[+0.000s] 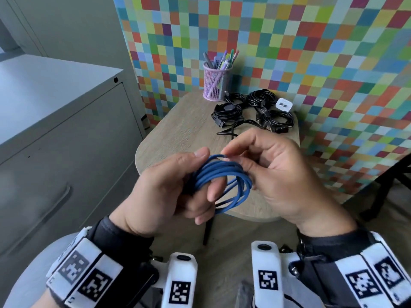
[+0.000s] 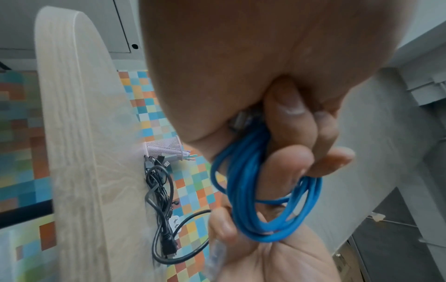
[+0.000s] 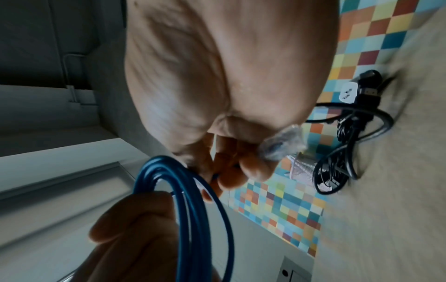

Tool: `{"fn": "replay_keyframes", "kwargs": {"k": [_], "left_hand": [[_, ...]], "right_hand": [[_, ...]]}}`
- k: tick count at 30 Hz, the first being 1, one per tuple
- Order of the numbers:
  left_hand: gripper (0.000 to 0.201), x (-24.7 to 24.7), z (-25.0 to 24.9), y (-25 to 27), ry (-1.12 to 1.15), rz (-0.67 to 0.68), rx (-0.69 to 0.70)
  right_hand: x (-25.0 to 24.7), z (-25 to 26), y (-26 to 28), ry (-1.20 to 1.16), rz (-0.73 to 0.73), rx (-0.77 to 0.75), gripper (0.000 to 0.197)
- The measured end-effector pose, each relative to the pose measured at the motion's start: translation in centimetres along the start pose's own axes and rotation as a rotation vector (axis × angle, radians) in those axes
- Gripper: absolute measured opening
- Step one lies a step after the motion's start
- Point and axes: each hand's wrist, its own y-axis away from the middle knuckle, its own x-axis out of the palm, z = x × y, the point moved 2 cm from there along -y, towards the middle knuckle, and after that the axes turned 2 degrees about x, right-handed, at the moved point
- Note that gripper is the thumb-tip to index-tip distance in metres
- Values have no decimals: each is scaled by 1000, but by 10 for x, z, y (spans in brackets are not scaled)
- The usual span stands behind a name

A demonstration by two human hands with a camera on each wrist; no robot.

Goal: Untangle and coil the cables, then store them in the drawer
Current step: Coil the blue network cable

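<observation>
Right hand [image 3: 217, 91] pinching blue cable coil [image 3: 193, 200] at 12 o'clock; left hand [image 3: 135, 238] gripping it at 7; black cables [image 3: 350, 133] lying on table [image 3: 398, 190] at 3.

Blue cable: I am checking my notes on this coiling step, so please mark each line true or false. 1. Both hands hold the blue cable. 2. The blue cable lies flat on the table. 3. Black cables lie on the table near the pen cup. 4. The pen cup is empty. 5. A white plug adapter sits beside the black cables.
1. True: the left hand grips the coiled blue cable and the right hand pinches it.
2. False: it is held in the air, in front of the table.
3. True: the black cables lie just in front of the pen cup.
4. False: the cup holds pens and markers.
5. True: the white plug adapter rests at their far right edge.
</observation>
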Motion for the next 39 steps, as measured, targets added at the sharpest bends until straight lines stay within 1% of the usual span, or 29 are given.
{"fn": "replay_keyframes", "kwargs": {"k": [3,5,8,10,13,15,16,19,21,22,24,26,29,31,33,35,37,39], "left_hand": [[47,-4,-1,0,35,-36,19],[45,-5,1,-1,1,-124,10],[48,-6,5,-5,-66,-292,33],[50,-7,6,-7,-100,-384,57],[49,-11,6,-9,-118,-480,84],[48,-11,7,-11,-161,-522,106],[48,-12,9,-11,-192,-537,120],[50,-13,12,-12,-318,-537,178],[53,-10,11,-12,-455,-539,209],[54,-7,10,-12,-532,-546,223],[50,-3,8,-13,-625,-570,255],[47,-4,7,-13,-645,-606,279],[50,-12,5,-10,-701,-710,305],[49,-11,6,-9,-750,-714,328],[48,-7,6,-10,-788,-709,342],[48,-8,7,-10,-814,-730,347],[49,-10,7,-10,-826,-752,348],[49,-12,7,-11,-856,-768,356]], "right_hand": [[6,-2,-2,-54,-1,15,34],[6,-2,-3,-52,-20,27,40],[5,-5,-3,13,-57,66,50],[4,-6,-1,-36,-53,102,45],[6,-2,1,-248,10,159,29],[11,3,2,-276,34,152,18],[14,4,3,-263,30,154,16],[17,6,4,-250,5,195,27],[21,5,4,-253,-8,228,36],[25,4,3,-249,-27,241,38],[33,0,2,-232,-78,236,37],[38,-2,1,-145,-124,193,31],[35,-2,2,280,-225,29,22],[34,-2,2,460,-309,-59,22],[34,-3,3,539,-402,-117,29],[31,-3,3,571,-469,-152,34],[29,-3,2,560,-475,-149,32],[28,-2,3,505,-450,-102,29]]}}
